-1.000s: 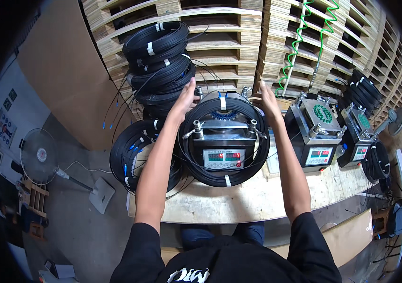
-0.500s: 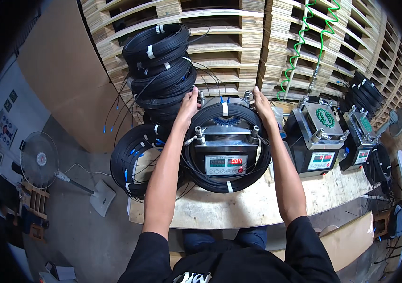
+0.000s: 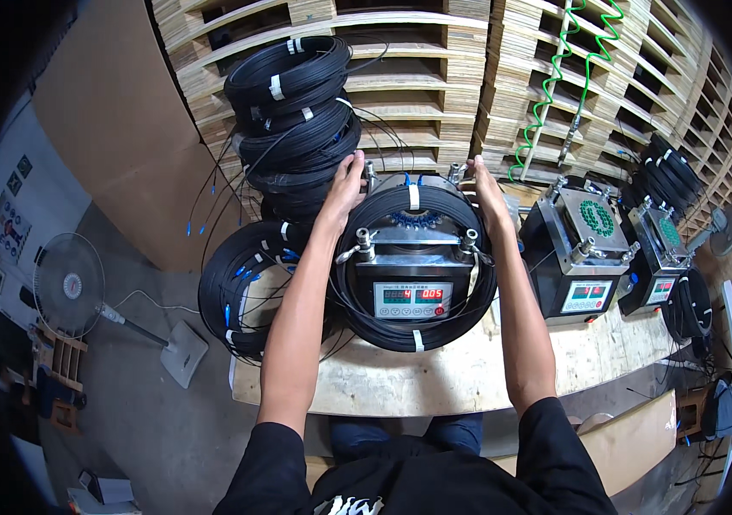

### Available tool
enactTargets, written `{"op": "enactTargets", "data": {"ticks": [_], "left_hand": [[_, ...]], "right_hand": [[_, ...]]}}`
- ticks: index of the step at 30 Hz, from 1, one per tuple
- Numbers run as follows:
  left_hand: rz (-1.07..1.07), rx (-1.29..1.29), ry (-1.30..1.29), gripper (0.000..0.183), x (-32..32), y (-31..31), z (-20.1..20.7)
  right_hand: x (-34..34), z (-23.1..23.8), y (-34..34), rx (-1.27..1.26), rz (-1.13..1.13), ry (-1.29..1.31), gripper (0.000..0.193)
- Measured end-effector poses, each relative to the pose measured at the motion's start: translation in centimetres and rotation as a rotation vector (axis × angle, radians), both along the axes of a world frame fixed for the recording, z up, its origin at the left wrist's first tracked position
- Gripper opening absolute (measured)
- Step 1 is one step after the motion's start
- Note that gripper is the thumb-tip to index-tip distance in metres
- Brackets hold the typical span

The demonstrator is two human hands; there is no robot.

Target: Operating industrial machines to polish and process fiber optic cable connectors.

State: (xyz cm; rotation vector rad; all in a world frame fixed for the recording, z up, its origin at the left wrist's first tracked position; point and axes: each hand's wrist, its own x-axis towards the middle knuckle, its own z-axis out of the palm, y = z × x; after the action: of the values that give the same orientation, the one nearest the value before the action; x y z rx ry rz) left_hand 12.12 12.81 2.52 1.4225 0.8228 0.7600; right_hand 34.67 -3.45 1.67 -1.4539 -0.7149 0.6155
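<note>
A polishing machine [image 3: 413, 273] with a lit red display stands on the bench before me. A coil of black cable [image 3: 456, 330], banded with white tape, rings the machine's front and top. Blue connectors [image 3: 415, 180] at its upper end point down toward the machine's top plate. My left hand [image 3: 345, 190] is beside the rear left clamp post [image 3: 371, 172], fingers stretched upward. Opposite it, my right hand [image 3: 490, 196] is by the rear right clamp post [image 3: 456, 173], also with fingers extended. Some fingers of both hands are partly hidden; neither hand visibly holds anything.
Stacked black cable coils [image 3: 293, 129] rise behind my left arm, and another coil [image 3: 227, 318] lies at the bench's left. Two similar machines [image 3: 585, 257] [image 3: 659, 257] stand to the right. Wooden pallets [image 3: 400, 77] back the bench; a fan [image 3: 72, 286] stands left.
Both hands have shifted very slightly at the rear posts, the right a little outward. The machine's display reads differently. The whole view has moved slightly.
</note>
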Motion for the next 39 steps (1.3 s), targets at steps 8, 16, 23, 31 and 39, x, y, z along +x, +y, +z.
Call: {"op": "enactTargets", "data": {"ticks": [8,16,23,31,39], "left_hand": [[-0.086,0.16,0.149,0.082,0.4,0.8,-0.5],[0.069,0.193,0.16,0.089,1.2,1.2,-1.8],[-0.144,0.178,0.131,0.098,0.9,0.4,-0.2],[-0.03,0.123,0.155,0.095,0.4,0.7,-1.0],[0.141,0.328,0.165,0.089,0.4,-0.9,0.0]], "right_hand": [[0.9,-1.0,0.9,-0.079,-0.065,-0.333,0.076],[0.1,0.3,0.1,-0.045,0.037,-0.189,0.079],[2.3,-1.7,1.1,0.002,-0.081,-0.248,0.071],[1.4,-1.9,1.7,-0.049,-0.238,-0.577,0.068],[-0.6,0.6,-0.2,0.027,-0.035,-0.212,0.067]]}}
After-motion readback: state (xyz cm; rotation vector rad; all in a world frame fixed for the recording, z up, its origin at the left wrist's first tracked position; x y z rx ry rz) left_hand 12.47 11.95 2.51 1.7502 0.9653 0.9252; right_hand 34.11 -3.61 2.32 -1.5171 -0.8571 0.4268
